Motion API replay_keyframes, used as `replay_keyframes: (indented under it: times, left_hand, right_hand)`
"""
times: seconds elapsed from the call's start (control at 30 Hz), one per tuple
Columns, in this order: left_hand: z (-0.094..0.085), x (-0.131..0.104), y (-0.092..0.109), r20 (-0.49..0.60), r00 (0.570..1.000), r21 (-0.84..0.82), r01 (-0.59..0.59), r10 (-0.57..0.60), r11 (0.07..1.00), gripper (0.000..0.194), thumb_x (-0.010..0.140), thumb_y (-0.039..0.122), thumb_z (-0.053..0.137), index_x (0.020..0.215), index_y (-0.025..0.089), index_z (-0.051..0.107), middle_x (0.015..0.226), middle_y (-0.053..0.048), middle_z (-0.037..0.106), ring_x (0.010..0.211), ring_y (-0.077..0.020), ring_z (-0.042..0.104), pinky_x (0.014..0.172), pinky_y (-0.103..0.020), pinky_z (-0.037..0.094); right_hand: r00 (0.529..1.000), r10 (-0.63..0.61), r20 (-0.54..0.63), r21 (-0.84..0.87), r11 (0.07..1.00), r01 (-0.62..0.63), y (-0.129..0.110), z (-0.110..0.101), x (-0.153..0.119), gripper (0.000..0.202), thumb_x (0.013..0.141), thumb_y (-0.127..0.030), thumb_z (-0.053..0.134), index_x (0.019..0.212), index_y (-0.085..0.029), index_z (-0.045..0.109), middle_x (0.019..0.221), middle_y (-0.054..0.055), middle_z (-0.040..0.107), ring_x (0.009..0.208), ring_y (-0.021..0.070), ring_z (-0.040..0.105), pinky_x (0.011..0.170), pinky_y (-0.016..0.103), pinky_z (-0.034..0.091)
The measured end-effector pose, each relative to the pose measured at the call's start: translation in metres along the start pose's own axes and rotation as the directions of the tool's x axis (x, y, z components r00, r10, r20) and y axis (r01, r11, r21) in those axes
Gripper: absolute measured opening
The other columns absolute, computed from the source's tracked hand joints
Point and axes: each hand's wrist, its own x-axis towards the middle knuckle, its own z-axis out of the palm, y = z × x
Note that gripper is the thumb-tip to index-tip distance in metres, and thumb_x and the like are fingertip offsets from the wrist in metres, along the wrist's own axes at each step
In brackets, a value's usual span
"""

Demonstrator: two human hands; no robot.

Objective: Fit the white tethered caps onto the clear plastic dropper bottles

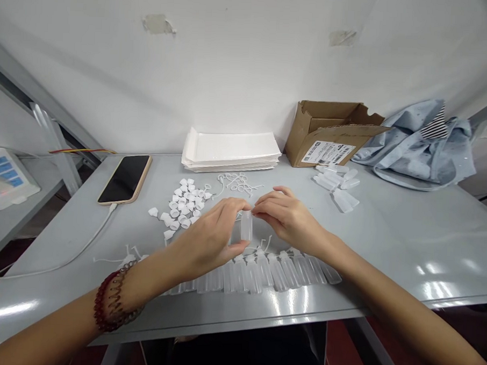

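Lined-up bottles (264, 270) look capped, loose caps (182, 204) and spare bottles (344, 200) remain, the left hand (207, 234) pinches one bottle (246, 227), and what the right hand (292, 214) grips is unclear.

On the wrist behind the left hand (206, 236), in the lower left of the frame, the person wears a dark red beaded bracelet (100, 305) and, next to it, a glossy brown coiled band (116, 291) shaped like a spiral cord. The right hand (292, 214) and its forearm are bare out to the lower right corner. Black clothing (252, 352) covers the lap at the bottom centre, its details lost in shadow.
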Motion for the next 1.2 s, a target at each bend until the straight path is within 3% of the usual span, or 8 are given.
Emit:
replay_keyframes:
  times: [0.17,0.3,0.47,0.63,1.2]
  left_hand:
    - [0.001,0.002,-0.003,0.073,0.994,-0.023,0.077,-0.075,0.997,0.055,0.078,0.026,0.07,0.12,0.018,0.036,0.117,-0.01,0.055,0.108,-0.0223,0.056,0.09,-0.035,0.051]
    - [0.003,0.001,-0.006,0.127,0.982,-0.036,0.146,-0.141,0.989,0.051,0.079,0.026,0.068,0.119,0.02,0.037,0.117,-0.009,0.055,0.108,-0.0233,0.056,0.087,-0.036,0.052]
    - [0.002,0.004,-0.009,0.192,0.961,-0.025,0.208,-0.199,0.978,0.048,0.074,0.024,0.069,0.112,0.02,0.04,0.113,-0.009,0.056,0.107,-0.0258,0.054,0.088,-0.041,0.049]
    - [0.0,0.004,-0.014,0.259,0.929,-0.038,0.285,-0.266,0.958,0.05,0.073,0.03,0.071,0.113,0.02,0.042,0.116,-0.009,0.055,0.109,-0.027,0.052,0.091,-0.045,0.047]
    - [-0.003,0.0,-0.015,0.285,0.93,-0.049,0.257,-0.233,0.965,0.055,0.074,0.039,0.073,0.116,0.019,0.044,0.119,-0.009,0.056,0.115,-0.027,0.048,0.095,-0.045,0.042]
  right_hand:
    - [0.995,-0.046,0.089,-0.11,0.992,0.056,0.003,0.001,0.004,0.023,0.092,-0.006,0.046,0.089,-0.014,0.067,0.089,0.007,0.071,0.09,0.0192,0.063,0.1,0.05,0.03]
    - [0.972,-0.051,0.231,-0.192,0.977,0.096,0.009,0.002,0.013,0.021,0.091,-0.008,0.05,0.09,-0.015,0.07,0.089,0.009,0.069,0.097,0.0228,0.058,0.095,0.047,0.031]
    - [0.923,-0.036,0.384,-0.182,0.977,0.114,0.016,0.012,0.022,0.019,0.091,-0.011,0.052,0.096,-0.014,0.07,0.089,0.009,0.069,0.093,0.0225,0.055,0.09,0.043,0.03]
    - [0.881,-0.023,0.472,-0.156,0.982,0.11,0.016,0.019,0.027,0.023,0.087,-0.003,0.052,0.1,-0.013,0.069,0.094,0.009,0.07,0.097,0.0231,0.053,0.088,0.041,0.027]
    - [0.892,-0.042,0.45,-0.088,0.992,0.091,0.016,0.019,0.025,0.022,0.091,-0.018,0.05,0.101,-0.014,0.069,0.094,0.011,0.065,0.094,0.0235,0.052,0.087,0.041,0.029]
